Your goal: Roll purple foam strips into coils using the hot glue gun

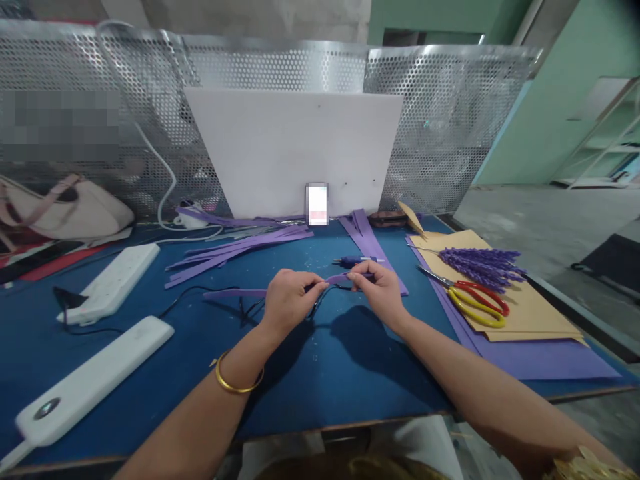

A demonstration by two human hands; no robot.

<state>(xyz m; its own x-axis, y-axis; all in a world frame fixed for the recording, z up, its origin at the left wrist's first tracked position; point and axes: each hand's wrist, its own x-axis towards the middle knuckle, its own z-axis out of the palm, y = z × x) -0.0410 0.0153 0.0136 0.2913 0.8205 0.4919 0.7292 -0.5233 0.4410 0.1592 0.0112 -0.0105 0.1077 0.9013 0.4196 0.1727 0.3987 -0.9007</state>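
Between my hands a thin purple paper strip is stretched above the middle of the blue table. My left hand pinches it between thumb and fingers, and a long tail of the strip runs out to the left. On the other side my right hand pinches the strip near its right end. A dark cable passes below and behind the hands. Just beyond the right hand lie a blue pen and a wider purple strip.
Purple strips lie at back left. A white power strip and a white elongated device sit left. At right are scissors, purple flowers, brown paper and purple sheets. A phone leans on a white board.
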